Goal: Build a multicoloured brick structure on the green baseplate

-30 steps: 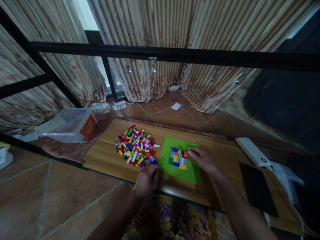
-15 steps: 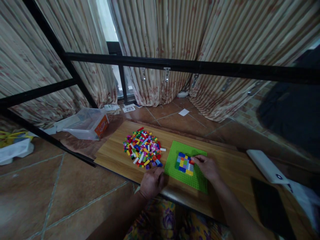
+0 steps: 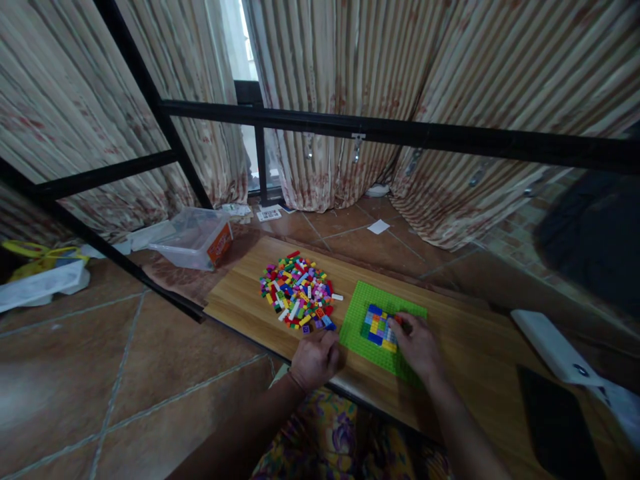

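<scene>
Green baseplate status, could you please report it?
Right hand at brick patch, partly blocking view. Left hand curled near brick pile, any contents hidden. Green baseplate flat on table.

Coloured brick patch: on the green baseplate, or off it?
On: the brick patch sits on the green baseplate, bare green showing past its left and near edges; the right hand partly hides it.

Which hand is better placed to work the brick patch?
Probably the right hand: over the green board, at the brick patch; the left hand is beside the board, near the loose bricks.
</scene>
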`<state>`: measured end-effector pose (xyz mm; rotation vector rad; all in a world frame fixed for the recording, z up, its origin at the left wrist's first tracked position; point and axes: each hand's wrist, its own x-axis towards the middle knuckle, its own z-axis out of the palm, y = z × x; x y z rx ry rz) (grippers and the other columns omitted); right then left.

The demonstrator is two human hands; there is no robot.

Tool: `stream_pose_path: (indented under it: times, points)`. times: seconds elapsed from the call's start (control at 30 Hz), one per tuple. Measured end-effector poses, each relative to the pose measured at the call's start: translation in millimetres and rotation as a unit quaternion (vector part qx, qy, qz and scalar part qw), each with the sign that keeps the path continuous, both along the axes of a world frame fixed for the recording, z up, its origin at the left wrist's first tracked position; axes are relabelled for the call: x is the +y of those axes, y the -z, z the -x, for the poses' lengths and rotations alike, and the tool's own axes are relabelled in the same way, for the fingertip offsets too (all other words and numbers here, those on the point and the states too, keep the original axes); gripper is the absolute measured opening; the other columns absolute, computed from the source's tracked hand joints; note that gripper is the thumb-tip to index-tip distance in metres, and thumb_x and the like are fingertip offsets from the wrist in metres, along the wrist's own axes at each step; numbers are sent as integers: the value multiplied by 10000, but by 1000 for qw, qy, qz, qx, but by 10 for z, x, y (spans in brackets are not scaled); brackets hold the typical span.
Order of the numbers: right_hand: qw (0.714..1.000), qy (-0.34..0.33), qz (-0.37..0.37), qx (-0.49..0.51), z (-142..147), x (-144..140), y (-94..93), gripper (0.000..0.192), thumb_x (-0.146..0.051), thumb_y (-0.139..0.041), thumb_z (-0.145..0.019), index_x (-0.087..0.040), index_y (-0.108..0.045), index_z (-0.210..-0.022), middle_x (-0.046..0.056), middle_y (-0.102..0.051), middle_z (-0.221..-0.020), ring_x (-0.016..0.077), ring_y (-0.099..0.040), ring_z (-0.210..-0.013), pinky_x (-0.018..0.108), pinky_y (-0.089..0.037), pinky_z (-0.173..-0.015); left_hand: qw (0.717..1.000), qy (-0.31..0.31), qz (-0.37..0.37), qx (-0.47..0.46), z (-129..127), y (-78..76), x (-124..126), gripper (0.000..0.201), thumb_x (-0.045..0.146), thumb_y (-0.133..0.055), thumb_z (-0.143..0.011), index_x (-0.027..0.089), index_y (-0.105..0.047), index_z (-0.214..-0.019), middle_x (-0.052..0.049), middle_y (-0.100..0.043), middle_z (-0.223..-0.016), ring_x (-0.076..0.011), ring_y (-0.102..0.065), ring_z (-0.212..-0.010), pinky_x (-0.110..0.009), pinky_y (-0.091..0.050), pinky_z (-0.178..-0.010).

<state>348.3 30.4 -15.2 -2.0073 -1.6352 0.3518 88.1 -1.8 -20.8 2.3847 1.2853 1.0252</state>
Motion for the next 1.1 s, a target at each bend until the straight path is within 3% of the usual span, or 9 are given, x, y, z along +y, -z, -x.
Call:
stream_pose_path:
  times: [0.23, 0.53, 0.87, 1.1]
  points:
    - [999, -21, 7, -37, -33, -20, 61, 369, -452, -421, -867, -209, -619, -1060, 94, -631, -1004, 209, -614, -832, 342, -474, -799, 1000, -6, 1, 4, -3, 43, -1, 148, 110, -468, -789, 197, -527, -893, -38, -594, -762, -168, -576, -692, -279, -459, -642]
    - [995, -26, 12, -92, -82, -55, 89, 406, -433, -367, -874, -185, -603, -1091, 133, -623, -1025, 231, -615, -840, 354, -481, -792, 1000, 17, -3, -21, 6, 40, -42, 163, 111, -459, -796, 198, -545, -905, -30, -584, -719, -156, -571, -656, -271, -445, -615]
    - [996, -30, 24, -82, -117, -56, 148, 482, -478, -342, -852, -154, -602, -1097, 161, -623, -1037, 275, -615, -891, 395, -482, -819, 1000, 29, -6, -6, 2, 58, -47, 79, 144, -496, -755, 203, -533, -794, -23, -578, -671, -156, -554, -626, -266, -414, -578]
    - [992, 30, -71, -104, 59, -194, 264, 585, -522, -294, -884, -103, -587, -1168, 195, -628, -1011, 313, -589, -922, 427, -469, -830, 1000, 21, 1, 5, -6, 80, -54, 87, 136, -517, -728, 208, -512, -776, -15, -571, -667, -156, -548, -637, -266, -397, -574]
